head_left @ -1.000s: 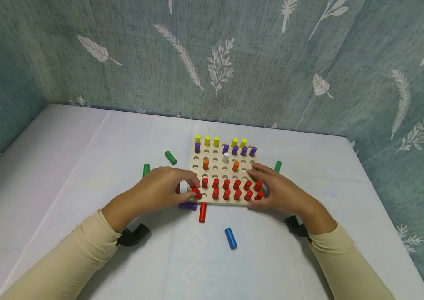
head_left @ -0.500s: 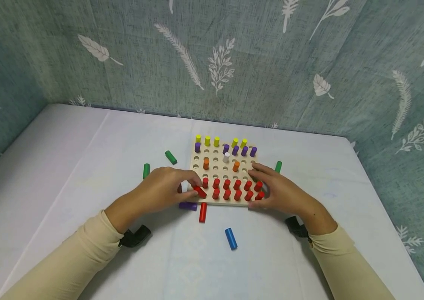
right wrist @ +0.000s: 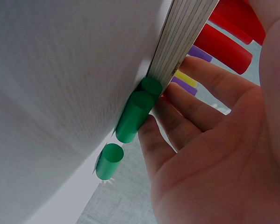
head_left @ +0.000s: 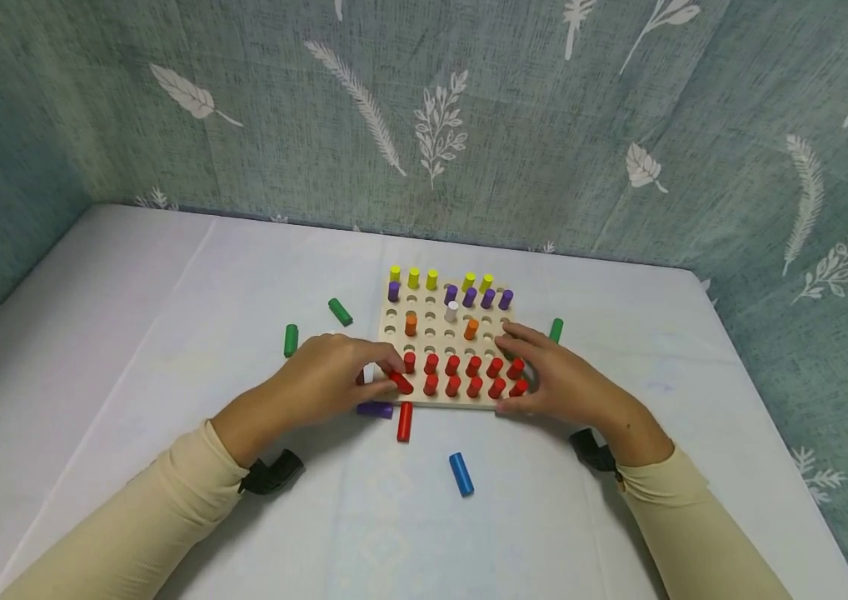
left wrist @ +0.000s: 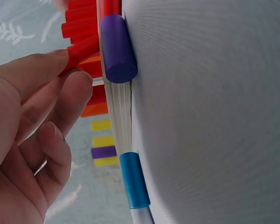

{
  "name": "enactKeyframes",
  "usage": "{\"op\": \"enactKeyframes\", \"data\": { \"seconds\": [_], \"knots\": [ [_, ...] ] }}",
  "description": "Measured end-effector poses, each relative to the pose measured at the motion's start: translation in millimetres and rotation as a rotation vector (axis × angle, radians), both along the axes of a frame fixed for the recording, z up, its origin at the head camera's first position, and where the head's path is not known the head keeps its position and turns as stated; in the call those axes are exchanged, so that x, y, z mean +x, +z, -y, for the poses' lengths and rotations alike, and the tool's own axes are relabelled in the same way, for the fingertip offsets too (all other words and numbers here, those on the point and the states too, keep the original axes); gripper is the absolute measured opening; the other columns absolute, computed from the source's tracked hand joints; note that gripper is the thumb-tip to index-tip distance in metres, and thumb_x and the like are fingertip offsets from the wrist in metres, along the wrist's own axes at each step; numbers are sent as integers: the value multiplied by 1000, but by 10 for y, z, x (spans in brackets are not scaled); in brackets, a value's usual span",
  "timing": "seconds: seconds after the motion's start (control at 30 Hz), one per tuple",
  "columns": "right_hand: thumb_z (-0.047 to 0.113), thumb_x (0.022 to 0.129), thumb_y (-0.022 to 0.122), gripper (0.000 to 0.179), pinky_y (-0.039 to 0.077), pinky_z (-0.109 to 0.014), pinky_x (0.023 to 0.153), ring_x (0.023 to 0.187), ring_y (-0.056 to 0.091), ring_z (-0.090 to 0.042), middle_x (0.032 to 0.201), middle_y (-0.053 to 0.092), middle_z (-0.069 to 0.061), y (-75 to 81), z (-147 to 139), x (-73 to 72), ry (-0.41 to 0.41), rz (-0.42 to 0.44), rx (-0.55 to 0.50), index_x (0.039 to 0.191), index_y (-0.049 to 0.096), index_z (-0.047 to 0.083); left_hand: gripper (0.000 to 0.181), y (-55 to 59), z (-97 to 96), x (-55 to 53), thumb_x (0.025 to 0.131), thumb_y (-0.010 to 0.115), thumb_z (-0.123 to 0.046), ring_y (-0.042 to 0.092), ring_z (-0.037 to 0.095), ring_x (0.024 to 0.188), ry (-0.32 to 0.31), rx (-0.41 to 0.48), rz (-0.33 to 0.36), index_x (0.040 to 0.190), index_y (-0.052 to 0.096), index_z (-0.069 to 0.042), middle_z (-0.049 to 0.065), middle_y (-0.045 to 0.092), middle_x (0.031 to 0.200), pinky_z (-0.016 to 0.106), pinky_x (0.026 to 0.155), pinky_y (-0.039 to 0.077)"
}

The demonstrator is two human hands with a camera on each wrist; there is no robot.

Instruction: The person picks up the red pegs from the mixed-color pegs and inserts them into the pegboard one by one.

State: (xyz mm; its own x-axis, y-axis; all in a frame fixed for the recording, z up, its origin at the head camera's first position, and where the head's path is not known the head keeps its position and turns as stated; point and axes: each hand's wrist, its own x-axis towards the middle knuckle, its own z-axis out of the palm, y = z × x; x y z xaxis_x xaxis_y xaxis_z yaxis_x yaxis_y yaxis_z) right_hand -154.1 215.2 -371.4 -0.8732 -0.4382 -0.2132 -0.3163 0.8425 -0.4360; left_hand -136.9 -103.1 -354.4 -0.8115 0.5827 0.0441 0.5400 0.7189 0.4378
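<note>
My left hand (head_left: 319, 375) pinches a red peg (head_left: 401, 383) between thumb and fingers over the front left corner of a wooden pegboard (head_left: 445, 404). That peg leans steeply, its lower end at a hole in the front row; in the left wrist view the same red peg (left wrist: 81, 52) slants against the board's face. Beside it, two rows of red pegs (head_left: 473, 367) stand in their holes. At the board's right end lies my right hand (head_left: 574, 383), fingers spread along the edge and thumb near the front corner. Its straight fingers touch the board in the right wrist view.
Yellow pegs (head_left: 432, 278), purple pegs (head_left: 470, 297), two orange pegs (head_left: 411, 324) and a white peg (head_left: 451, 311) stand farther back. Loose on the cloth lie a purple peg (head_left: 375, 410), a red peg (head_left: 405, 422), a blue peg (head_left: 461, 474) and several green pegs (head_left: 291, 340).
The red peg in my left hand has moved slightly right and tipped over more, its lower end now over the front-row hole. My right hand has stayed in place.
</note>
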Motion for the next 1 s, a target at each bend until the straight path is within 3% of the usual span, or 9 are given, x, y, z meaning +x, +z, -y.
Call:
{"op": "enactKeyframes", "data": {
  "seconds": [0.63, 1.0],
  "knots": [
    [48, 72, 87, 97, 34, -57, 115, 152, 25, -36, 166, 24, -8, 15, -2, -1, 3, 1, -11, 152, 43, 15, 24, -5, -9, 4, 84, 82, -27, 62, 2, 75, -23, -14, -76, 108, 78, -22, -6, 77, 102, 19, 60, 44],
    [47, 74, 87, 96, 33, -57, 115, 151, 26, -36, 165, 24, -8, 27, 3, 9, 9, 6, -11, 152, 43, 15, 22, -19, -21, 8, 85, 81, -24, 71, 8, 91, -2, 9, -40, 106, 79, -23, -7, 77, 104, 26, 71, 53]
  ]
}}
